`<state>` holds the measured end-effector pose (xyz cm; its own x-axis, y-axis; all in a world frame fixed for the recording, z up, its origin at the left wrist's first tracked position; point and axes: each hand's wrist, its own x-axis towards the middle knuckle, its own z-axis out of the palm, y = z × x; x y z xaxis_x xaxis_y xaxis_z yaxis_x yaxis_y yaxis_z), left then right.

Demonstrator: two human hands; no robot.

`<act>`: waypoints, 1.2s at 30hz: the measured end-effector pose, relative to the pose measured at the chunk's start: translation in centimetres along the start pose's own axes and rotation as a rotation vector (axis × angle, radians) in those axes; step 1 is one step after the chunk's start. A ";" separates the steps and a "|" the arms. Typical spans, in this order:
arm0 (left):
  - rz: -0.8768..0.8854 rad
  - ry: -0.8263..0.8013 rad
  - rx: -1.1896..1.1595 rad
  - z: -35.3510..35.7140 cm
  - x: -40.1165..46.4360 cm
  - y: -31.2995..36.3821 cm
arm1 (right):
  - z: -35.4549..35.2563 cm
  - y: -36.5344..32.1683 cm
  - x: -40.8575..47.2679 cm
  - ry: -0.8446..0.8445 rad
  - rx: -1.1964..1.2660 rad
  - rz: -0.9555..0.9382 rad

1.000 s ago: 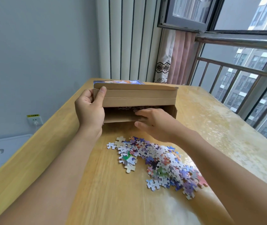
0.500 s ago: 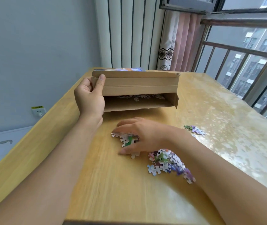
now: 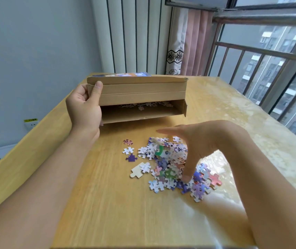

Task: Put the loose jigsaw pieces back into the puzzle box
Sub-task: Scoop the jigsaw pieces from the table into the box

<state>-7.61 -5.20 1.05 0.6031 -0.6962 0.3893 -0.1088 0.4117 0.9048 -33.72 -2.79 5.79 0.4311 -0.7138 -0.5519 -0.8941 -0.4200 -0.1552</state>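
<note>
Many jigsaw pieces [image 3: 170, 164] lie on the table [image 3: 107, 203], near the box [image 3: 138, 97]. The box is gripped by the left hand [image 3: 85, 108]; the pile is cupped by the curled right hand [image 3: 194, 146]. Pieces may be dropped if scooped hastily.

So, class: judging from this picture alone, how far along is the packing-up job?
Done: some pieces already lie inside the puzzle box. In hand: the left hand holds the box open while the right hand reaches into the pile of loose pieces. Left: most of that pile on the table.
</note>
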 end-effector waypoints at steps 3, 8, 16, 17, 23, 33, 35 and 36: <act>-0.006 -0.013 0.015 0.2 -0.3 0.2 | 0.7 -1.3 0.8 -0.006 -0.156 0.003; -0.005 -0.015 0.010 0.2 -0.5 0.5 | 0.6 -1.5 1.9 0.087 -0.104 -0.125; -0.006 -0.023 -0.011 0.3 -0.5 0.6 | 1.0 -1.4 2.1 0.175 0.032 -0.198; -0.008 -0.024 -0.009 0.3 -0.5 0.6 | 1.0 -1.3 2.2 0.177 0.042 -0.195; -0.006 -0.024 -0.004 0.3 -0.5 0.6 | 0.9 -0.9 2.7 0.239 0.063 -0.209; -0.010 -0.017 -0.015 0.3 -0.3 0.3 | 0.2 1.4 3.2 0.305 0.470 -0.230; -0.008 -0.016 -0.026 0.3 -0.2 0.3 | 0.2 1.6 3.5 0.284 0.786 -0.266; -0.006 -0.017 -0.031 0.3 -0.2 0.2 | 0.3 1.5 3.6 0.271 0.963 -0.276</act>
<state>-8.02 -5.18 1.24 0.5898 -0.7090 0.3867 -0.0800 0.4252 0.9016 -33.54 -5.83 3.38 0.5421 -0.8128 -0.2134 -0.4269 -0.0477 -0.9030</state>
